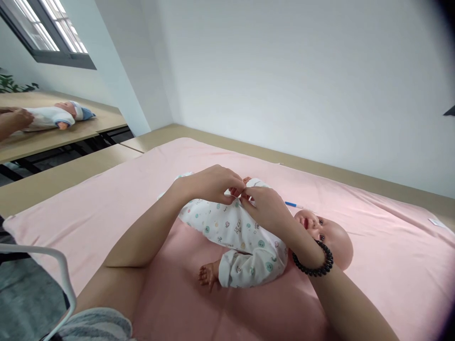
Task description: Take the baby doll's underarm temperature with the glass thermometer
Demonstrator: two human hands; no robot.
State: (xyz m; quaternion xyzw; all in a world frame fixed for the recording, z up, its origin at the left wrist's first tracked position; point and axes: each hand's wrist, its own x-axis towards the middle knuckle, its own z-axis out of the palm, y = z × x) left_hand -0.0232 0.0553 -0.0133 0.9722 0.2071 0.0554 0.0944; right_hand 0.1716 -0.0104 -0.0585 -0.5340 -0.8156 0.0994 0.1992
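Head view.

Doll (pixel 337 241): one, bald, lying on a pink cloth (pixel 177 298) spread over a pale wooden table (pixel 152 139); head toward the right of the view, lower body toward the left. Its near arm is bent, the cuff turned back, the small hand (pixel 209 274) open on the cloth.

Garment (pixel 227 220): white, printed with small animals and round motifs in green, brown and grey; worn on the doll.

Left hand (pixel 215 184): bare, above the doll's trunk; grip drawn together, fingertips pinching the front of the garment.

Right hand (pixel 266 206): bare, above the chest; grip likewise pinching the garment, its fingertips just beside those of the left hand. The exact hold is partly hidden by the fingers.

Bracelet (pixel 316 265): black beads, on the right wrist, in front of the doll's head.

Stick (pixel 291 204): slender, blue at one end, pale at the other; on the cloth beyond the doll, near its head.

Second table (pixel 106 121), upper left: bears a second doll (pixel 42 118), dressed in white, with a blue and white cap (pixel 85 112); a co-worker's hand (pixel 17 118) at its lower body.

Surroundings: window (pixel 57 26), plant (pixel 14 85), pale wall (pixel 284 80).
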